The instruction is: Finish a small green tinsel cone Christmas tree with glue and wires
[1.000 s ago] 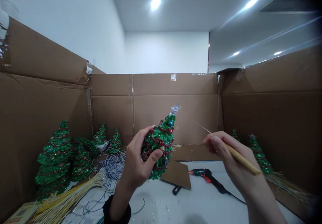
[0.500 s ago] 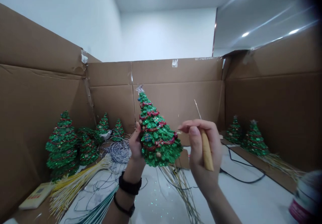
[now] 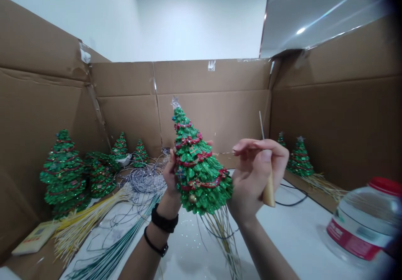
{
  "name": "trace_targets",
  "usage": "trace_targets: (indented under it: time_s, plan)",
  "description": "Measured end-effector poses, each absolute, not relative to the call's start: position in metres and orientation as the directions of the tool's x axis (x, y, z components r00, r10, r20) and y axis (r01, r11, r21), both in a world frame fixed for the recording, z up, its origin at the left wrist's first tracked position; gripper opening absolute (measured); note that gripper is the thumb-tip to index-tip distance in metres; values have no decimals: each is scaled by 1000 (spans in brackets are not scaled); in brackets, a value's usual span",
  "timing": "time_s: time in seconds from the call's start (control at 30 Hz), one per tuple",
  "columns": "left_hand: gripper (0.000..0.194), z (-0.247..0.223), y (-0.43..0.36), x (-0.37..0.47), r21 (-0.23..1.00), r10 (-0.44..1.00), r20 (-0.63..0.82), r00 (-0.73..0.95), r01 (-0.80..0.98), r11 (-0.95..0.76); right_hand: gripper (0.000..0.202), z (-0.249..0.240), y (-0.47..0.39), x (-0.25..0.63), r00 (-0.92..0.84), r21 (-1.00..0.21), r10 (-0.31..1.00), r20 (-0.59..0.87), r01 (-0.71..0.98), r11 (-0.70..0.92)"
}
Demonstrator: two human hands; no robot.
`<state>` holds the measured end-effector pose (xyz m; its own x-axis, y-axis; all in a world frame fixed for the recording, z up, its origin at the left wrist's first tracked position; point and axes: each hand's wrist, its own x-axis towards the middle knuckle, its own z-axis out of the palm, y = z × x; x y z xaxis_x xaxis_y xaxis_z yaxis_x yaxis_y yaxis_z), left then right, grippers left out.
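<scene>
My left hand (image 3: 171, 181) grips a glittery green Christmas tree ornament (image 3: 199, 169) from its left side and back, so most of those fingers are hidden. The tree tilts to the left, with red garlands, small baubles and a clear star (image 3: 175, 102) at its tip. Just right of the tree, my right hand (image 3: 253, 175) is closed around a wooden-handled awl (image 3: 269, 191). Its thin metal shaft points up past the knuckles, away from the tree. The thumb rests by the handle and the fingertips bend toward the tree without touching it.
Similar trees stand at the left (image 3: 64, 173) and right (image 3: 300, 158). Bundles of yellow (image 3: 94, 213) and green strands (image 3: 121, 244) and tangled silvery wire (image 3: 143, 181) lie left. A red-lidded plastic jar (image 3: 361, 225) stands right. Cardboard walls (image 3: 213, 114) enclose the white table.
My right fingertips have drawn back from the tree's right edge, and the awl stands more upright. The tree has turned slightly. The view has shifted, bringing the jar further in.
</scene>
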<state>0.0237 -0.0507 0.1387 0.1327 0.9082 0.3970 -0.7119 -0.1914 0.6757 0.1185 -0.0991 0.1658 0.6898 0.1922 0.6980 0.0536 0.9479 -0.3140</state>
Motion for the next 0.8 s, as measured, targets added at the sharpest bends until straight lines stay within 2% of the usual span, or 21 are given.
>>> trace_targets:
  time_s: [0.17,0.23,0.37,0.5,0.7,0.8]
  plan:
    - [71,140,-58,27,707,857,370,358,-707,-10,5,168,-102,121,714,-267,159,682,41,963]
    - [69,141,-58,27,707,847,379,372,-708,-5,5,168,-104,122,713,-239,142,687,38,970]
    - [43,139,-53,26,644,840,471,269,-756,-119,7,168,-105,125,710,-186,88,699,62,981]
    - [13,137,-51,26,641,887,426,177,-751,-158,10,168,-103,125,702,-129,18,712,105,986]
    - [26,140,-55,23,644,943,333,27,-737,-206,10,167,-96,123,683,-96,-52,729,177,979]
    - [24,140,-55,19,665,930,366,12,-702,-253,9,166,-94,123,687,-92,-81,722,211,973]
